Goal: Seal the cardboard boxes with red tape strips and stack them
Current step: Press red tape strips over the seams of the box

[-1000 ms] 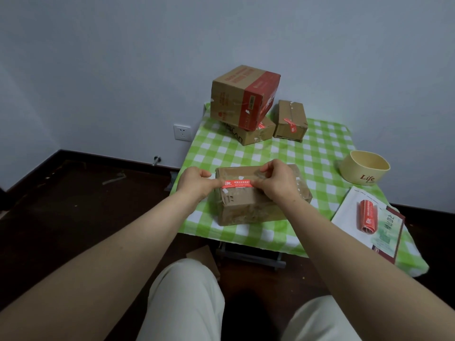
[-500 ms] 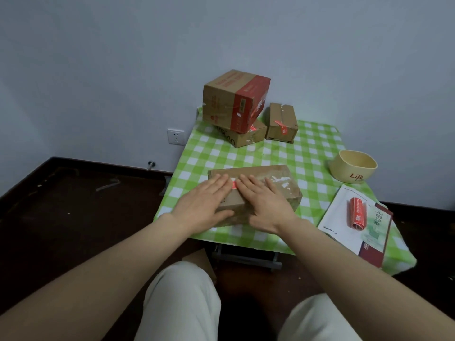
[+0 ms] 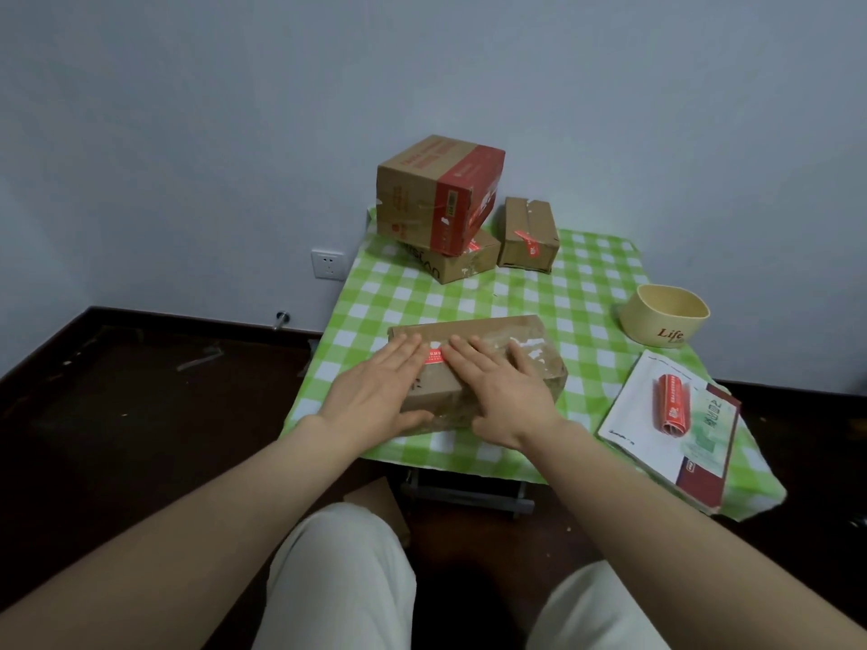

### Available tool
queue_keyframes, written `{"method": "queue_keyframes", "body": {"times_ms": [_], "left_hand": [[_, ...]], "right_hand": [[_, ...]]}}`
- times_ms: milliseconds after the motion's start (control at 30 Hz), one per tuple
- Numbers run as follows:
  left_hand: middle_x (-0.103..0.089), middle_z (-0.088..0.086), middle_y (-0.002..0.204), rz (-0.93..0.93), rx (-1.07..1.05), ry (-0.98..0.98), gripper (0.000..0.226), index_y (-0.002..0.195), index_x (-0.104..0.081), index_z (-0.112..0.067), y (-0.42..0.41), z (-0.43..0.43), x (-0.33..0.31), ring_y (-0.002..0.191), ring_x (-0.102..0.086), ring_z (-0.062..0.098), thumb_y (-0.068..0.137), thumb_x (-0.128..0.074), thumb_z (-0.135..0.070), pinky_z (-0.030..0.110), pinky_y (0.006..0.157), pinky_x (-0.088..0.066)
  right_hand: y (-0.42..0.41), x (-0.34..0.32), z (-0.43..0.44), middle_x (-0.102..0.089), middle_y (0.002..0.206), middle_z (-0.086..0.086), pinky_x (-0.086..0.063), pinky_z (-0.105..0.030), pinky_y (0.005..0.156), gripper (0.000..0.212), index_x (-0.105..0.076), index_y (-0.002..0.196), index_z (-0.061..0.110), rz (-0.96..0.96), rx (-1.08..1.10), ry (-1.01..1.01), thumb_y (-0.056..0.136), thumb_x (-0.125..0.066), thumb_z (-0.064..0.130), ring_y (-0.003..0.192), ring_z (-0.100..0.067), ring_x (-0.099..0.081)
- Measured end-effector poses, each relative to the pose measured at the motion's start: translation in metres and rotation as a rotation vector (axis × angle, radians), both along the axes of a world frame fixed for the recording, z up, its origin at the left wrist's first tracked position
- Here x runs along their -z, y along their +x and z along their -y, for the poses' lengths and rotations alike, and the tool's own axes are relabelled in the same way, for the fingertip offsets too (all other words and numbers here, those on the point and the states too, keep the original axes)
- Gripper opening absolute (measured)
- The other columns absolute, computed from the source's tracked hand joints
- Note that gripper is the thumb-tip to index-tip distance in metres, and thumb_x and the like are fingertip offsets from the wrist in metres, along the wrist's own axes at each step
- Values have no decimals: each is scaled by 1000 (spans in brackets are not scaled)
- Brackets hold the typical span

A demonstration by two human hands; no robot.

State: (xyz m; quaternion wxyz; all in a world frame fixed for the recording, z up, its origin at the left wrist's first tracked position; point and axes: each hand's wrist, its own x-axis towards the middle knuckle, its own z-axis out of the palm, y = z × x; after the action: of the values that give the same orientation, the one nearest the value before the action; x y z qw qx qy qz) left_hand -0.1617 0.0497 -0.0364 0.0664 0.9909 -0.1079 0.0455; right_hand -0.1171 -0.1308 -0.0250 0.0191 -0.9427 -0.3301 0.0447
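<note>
A flat brown cardboard box (image 3: pixel 488 333) lies near the front edge of the green checked table (image 3: pixel 581 283). A red tape strip (image 3: pixel 435 357) runs across its top, mostly covered by my hands. My left hand (image 3: pixel 380 391) lies flat with straight fingers on the box's left part. Beside it, my right hand (image 3: pixel 497 387) presses flat on the middle, fingers spread. At the back, a large box with a red band (image 3: pixel 436 194) rests tilted on a flatter box (image 3: pixel 450 267). A small box with red tape (image 3: pixel 528 234) stands to their right.
A cream bowl marked "Life" (image 3: pixel 666 316) sits at the right edge. A booklet (image 3: pixel 675 424) at the front right carries a roll of red tape strips (image 3: pixel 672 403). A wall socket (image 3: pixel 327 264) is left of the table. My knees are below the table's front edge.
A second ago both hands pinched the red strip above the box. Now both lie flat on the box top, pressing the strip down. The camera has tilted slightly.
</note>
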Motion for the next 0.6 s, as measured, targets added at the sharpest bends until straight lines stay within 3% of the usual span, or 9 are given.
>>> {"method": "queue_keyframes", "body": {"times_ms": [167, 267, 367, 600], "left_hand": [[1, -7, 160, 9, -14, -40, 85, 152, -4, -22, -8, -7, -5, 146, 2, 5, 88, -46, -59, 21, 112, -21], [-6, -1, 160, 82, -19, -37, 88, 151, -11, -16, -3, 2, -5, 147, -4, 10, 85, -52, -58, 23, 116, -6], [-2, 2, 160, 60, 10, 8, 89, 151, -5, -14, 1, 11, 1, 147, -2, 12, 87, -50, -56, 23, 116, 2], [-13, -8, 158, 74, 49, -73, 80, 150, -17, -23, -6, -10, -2, 145, -9, 5, 87, -46, -61, 16, 112, -9]], "right_hand": [[4, 1, 12, 5, 160, 4, 6, -35, 119, 95, 1, 151, 21, 29, 69, 13, 77, -58, 18, 147, -12, 4], [-6, 1, -6, 6, 160, -2, 10, -37, 117, 95, 0, 151, 16, 25, 32, 72, 77, -60, 20, 147, -15, 6], [-10, 5, -19, 6, 160, -2, 7, -33, 119, 95, 1, 151, 15, -6, -53, 78, 77, -58, 21, 147, -14, 5], [4, 0, 8, -2, 160, 5, 6, -29, 117, 91, -5, 151, 25, 27, -28, 44, 76, -55, 18, 147, -11, -2]]}}
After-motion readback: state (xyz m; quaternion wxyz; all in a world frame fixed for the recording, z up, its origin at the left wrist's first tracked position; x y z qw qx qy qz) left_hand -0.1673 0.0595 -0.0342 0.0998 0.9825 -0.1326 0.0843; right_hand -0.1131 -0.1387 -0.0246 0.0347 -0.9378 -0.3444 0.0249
